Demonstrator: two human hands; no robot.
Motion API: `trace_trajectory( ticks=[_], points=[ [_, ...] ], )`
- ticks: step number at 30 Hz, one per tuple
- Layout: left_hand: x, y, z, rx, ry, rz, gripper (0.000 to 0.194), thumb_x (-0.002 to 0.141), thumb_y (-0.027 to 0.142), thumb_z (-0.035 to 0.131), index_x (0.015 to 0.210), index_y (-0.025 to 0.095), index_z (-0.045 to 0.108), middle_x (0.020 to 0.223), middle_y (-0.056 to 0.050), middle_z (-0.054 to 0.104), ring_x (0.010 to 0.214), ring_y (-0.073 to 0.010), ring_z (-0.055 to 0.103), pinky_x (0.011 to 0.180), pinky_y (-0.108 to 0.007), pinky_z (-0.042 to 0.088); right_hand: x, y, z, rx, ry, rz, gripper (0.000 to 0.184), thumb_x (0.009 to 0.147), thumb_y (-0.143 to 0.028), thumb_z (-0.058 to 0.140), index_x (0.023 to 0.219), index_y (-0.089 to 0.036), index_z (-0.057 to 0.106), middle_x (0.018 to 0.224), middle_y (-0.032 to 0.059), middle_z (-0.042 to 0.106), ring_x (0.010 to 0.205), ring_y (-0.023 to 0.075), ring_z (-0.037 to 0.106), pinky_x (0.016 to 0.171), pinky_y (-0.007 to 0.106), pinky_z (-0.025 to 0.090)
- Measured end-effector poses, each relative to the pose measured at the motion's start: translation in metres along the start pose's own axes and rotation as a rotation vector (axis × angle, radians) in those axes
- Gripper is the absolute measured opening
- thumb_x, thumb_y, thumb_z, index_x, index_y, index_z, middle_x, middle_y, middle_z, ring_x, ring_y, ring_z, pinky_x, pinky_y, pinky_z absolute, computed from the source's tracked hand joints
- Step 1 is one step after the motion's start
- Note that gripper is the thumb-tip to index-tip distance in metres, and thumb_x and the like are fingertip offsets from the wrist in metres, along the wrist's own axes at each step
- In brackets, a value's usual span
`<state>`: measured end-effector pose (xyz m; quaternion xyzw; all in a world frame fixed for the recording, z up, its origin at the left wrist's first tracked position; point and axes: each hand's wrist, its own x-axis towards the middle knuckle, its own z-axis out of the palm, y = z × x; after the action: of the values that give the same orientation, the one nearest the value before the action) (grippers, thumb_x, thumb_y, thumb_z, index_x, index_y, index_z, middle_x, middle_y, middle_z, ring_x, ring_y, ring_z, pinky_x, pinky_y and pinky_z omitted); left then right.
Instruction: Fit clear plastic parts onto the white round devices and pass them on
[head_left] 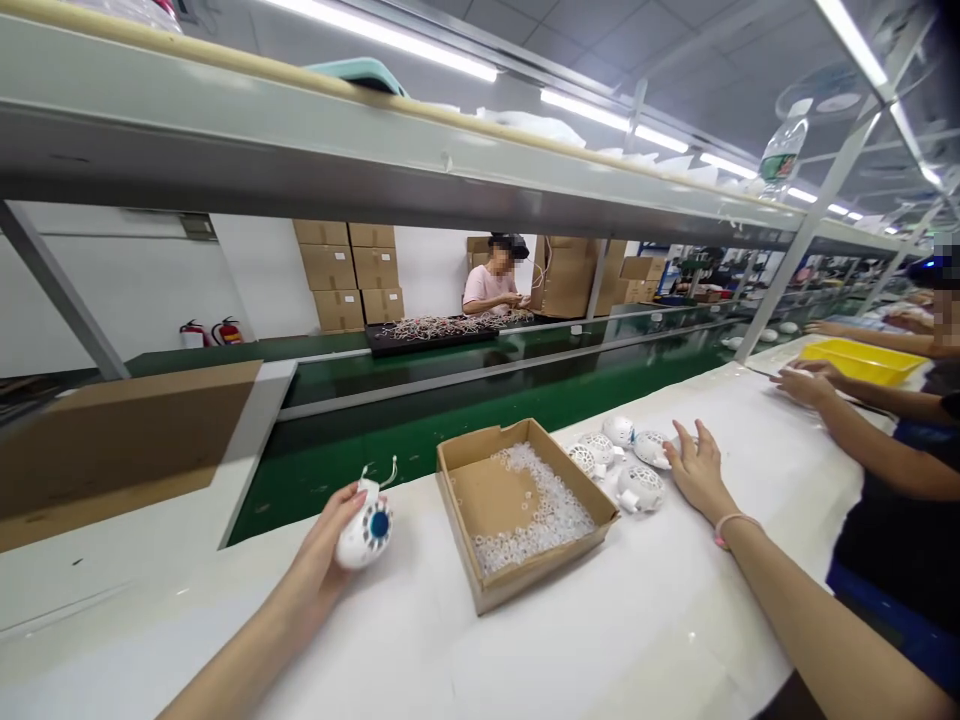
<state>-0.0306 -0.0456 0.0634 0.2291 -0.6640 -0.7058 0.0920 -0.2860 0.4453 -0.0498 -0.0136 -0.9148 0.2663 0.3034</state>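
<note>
My left hand [334, 530] is wrapped round a white egg-shaped plastic housing [358, 545] with slots and a blue round centre. Thin white wires stick up from its top. On the right, my right hand [696, 468] has its fingers spread over the edge of a group of similar white perforated housings [641, 487]. Its fingertips are beside or on the nearest one [652, 449]; contact is hard to make out. Between my hands stands an open cardboard box [469, 545] holding many small clear plastic rings [536, 520].
Beyond the white worktop [525, 640] runs a green conveyor belt [420, 430]. A shelf [360, 150] crosses overhead. At right, co-workers' hands [806, 385] work near a yellow tray [862, 360]. Another person [491, 285] sits across the belt behind a black tray of wires [442, 335].
</note>
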Motion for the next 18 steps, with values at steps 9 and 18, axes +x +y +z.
trace_trajectory(
  ticks=[9, 18],
  points=[
    [-0.043, -0.041, 0.016, -0.004, -0.150, 0.099, 0.058, 0.070, 0.064, 0.077, 0.108, 0.028, 0.053, 0.096, -0.002, 0.069, 0.076, -0.0203, 0.064, 0.061, -0.023, 0.048, -0.038, -0.056, -0.054, 0.168, 0.311, -0.081, 0.051, 0.102, -0.038, 0.040, 0.149, -0.021, 0.031, 0.162, 0.0154, 0.008, 0.149, 0.0416, 0.008, 0.113, 0.070, 0.017],
    [-0.063, -0.053, 0.046, 0.027, -0.450, 0.285, 0.040, 0.088, 0.063, 0.060, 0.099, 0.026, 0.053, 0.086, -0.001, 0.067, 0.076, -0.0167, 0.059, 0.069, -0.023, 0.045, -0.086, -0.220, -0.103, 0.153, -0.597, -0.721, 0.024, 0.099, -0.021, 0.046, 0.104, -0.026, 0.069, 0.095, 0.0028, 0.072, 0.088, 0.0167, 0.068, 0.079, 0.029, 0.054]
  ],
)
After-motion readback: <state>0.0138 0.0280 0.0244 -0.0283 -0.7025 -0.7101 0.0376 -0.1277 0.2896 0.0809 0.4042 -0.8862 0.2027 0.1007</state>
